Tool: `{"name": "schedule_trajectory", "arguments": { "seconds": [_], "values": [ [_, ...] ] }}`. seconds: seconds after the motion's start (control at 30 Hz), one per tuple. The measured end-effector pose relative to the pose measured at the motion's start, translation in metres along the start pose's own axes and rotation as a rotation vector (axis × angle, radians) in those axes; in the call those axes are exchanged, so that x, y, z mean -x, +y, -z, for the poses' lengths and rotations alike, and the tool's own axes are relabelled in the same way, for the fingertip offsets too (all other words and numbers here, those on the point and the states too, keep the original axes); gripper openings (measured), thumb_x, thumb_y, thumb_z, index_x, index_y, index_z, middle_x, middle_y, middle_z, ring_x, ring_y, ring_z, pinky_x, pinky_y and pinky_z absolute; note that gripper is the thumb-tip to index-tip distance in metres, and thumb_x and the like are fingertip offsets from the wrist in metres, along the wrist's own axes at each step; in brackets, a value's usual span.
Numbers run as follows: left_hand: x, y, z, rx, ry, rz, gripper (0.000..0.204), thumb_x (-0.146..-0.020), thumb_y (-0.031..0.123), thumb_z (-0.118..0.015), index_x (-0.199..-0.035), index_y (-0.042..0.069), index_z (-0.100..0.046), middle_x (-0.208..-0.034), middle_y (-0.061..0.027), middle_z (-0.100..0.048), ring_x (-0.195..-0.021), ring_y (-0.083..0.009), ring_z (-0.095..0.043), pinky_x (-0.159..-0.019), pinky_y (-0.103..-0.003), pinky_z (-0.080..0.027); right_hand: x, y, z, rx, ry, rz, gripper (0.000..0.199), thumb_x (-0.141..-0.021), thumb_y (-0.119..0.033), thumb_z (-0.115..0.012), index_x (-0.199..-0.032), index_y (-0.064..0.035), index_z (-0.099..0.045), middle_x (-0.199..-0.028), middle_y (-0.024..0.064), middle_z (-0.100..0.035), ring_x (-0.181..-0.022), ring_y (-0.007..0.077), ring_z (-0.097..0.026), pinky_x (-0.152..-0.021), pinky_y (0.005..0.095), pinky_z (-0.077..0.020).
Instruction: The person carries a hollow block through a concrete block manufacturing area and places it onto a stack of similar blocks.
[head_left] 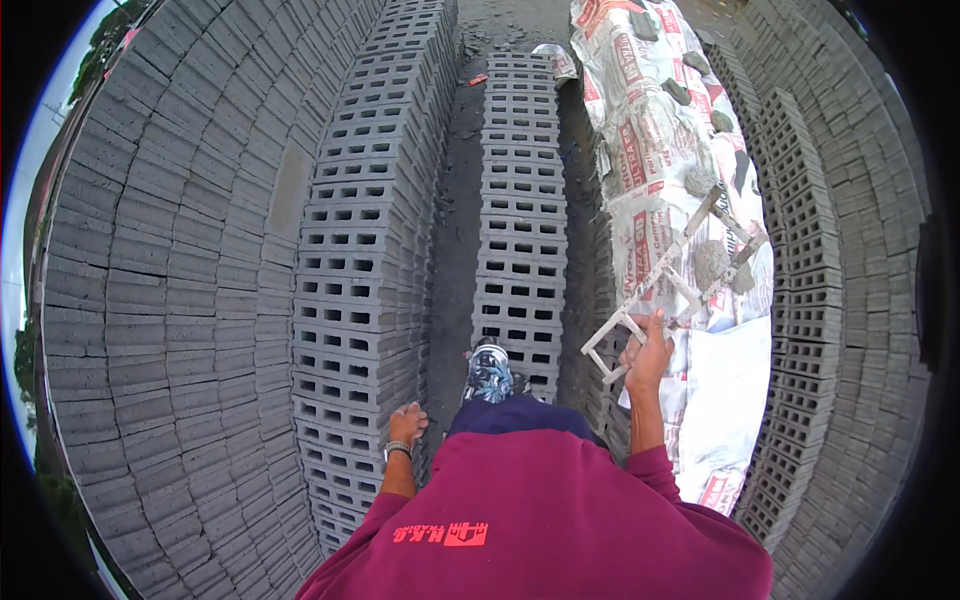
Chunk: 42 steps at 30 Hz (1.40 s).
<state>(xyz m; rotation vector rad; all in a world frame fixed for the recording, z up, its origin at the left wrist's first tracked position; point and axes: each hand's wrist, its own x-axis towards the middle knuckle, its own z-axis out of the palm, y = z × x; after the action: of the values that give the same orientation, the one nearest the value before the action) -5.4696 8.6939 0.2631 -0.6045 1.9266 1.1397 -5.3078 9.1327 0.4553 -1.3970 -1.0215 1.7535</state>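
My right hand [650,355] is closed around the near end of a light metal frame tool [668,262], built of thin bars with rectangular ends. Its long bars reach up and right, over printed sacks [640,150] spread along a block row. Beside my left leg, my left hand [408,424] is lowered with a watch [397,448] at the wrist. Its fingers are loosely bent, with nothing visible in them, close to the side of a tall stack of grey hollow concrete blocks [345,290]. I cannot tell whether it touches the blocks.
A lower row of hollow blocks [520,210] runs ahead, with my patterned shoe [488,375] at its near end. Several grey lumps [711,263] weigh on the sacks. A white sheet [722,400] covers their near part. Stacked block walls [180,250] rise on both sides.
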Motion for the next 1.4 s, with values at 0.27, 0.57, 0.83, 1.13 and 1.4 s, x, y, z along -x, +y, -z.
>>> {"name": "schedule_trajectory", "arguments": {
  "seconds": [0.27,0.57,0.83,1.13,1.4],
  "values": [
    [-0.092,0.043,-0.038,0.028,-0.116,0.263,0.034,-0.096,0.029,-0.055,-0.113,0.000,-0.060,-0.085,-0.0093,-0.068,-0.064,-0.0188,-0.064,-0.048,-0.033,-0.045,-0.144,-0.044,-0.113,0.035,0.047,0.036,0.058,-0.094,-0.056,-0.060,-0.087,0.0010,-0.064,-0.053,-0.0018,-0.043,-0.039,0.0077,-0.035,-0.037,0.0252,-0.0266],
    [-0.222,0.374,-0.138,-0.175,-0.063,-0.057,0.032,-0.096,0.030,-0.054,-0.101,0.000,-0.064,-0.076,-0.0062,-0.064,-0.054,-0.0131,-0.059,-0.037,-0.028,-0.039,-0.274,-0.152,-0.213,0.021,0.180,0.104,0.063,-0.096,-0.056,-0.056,-0.091,0.0063,-0.066,-0.070,0.0077,-0.061,-0.044,0.0089,-0.043,-0.039,0.0233,-0.0318],
    [-0.279,0.725,-0.299,-0.048,-0.167,-0.528,0.034,-0.095,0.028,-0.058,-0.107,-0.003,-0.067,-0.082,-0.0065,-0.068,-0.067,-0.0113,-0.062,-0.060,-0.026,-0.049,-0.401,-0.214,-0.297,-0.065,0.248,0.093,0.063,-0.096,-0.058,-0.055,-0.089,0.0044,-0.065,-0.052,-0.0018,-0.042,-0.039,0.0066,-0.030,-0.036,0.0249,-0.0244],
    [-0.390,0.795,-0.368,-0.311,-0.156,-0.198,0.035,-0.093,0.031,-0.060,-0.102,-0.002,-0.067,-0.074,-0.0046,-0.066,-0.060,-0.0117,-0.062,-0.047,-0.029,-0.045,-0.630,-0.269,-0.376,0.025,0.442,0.126,0.066,-0.096,-0.059,-0.053,-0.093,0.0061,-0.065,-0.050,-0.0052,-0.033,-0.037,0.0062,-0.029,-0.036,0.0257,-0.0215],
    [-0.422,0.891,-0.340,0.039,-0.049,0.041,0.037,-0.097,0.032,-0.059,-0.115,0.000,-0.059,-0.083,-0.0058,-0.066,-0.058,-0.0122,-0.059,-0.040,-0.024,-0.039,-0.794,-0.376,-0.546,-0.025,0.288,-0.016,0.064,-0.096,-0.059,-0.053,-0.091,0.0043,-0.065,-0.064,0.0053,-0.058,-0.044,0.0095,-0.041,-0.038,0.0256,-0.0300]
  ]
}}
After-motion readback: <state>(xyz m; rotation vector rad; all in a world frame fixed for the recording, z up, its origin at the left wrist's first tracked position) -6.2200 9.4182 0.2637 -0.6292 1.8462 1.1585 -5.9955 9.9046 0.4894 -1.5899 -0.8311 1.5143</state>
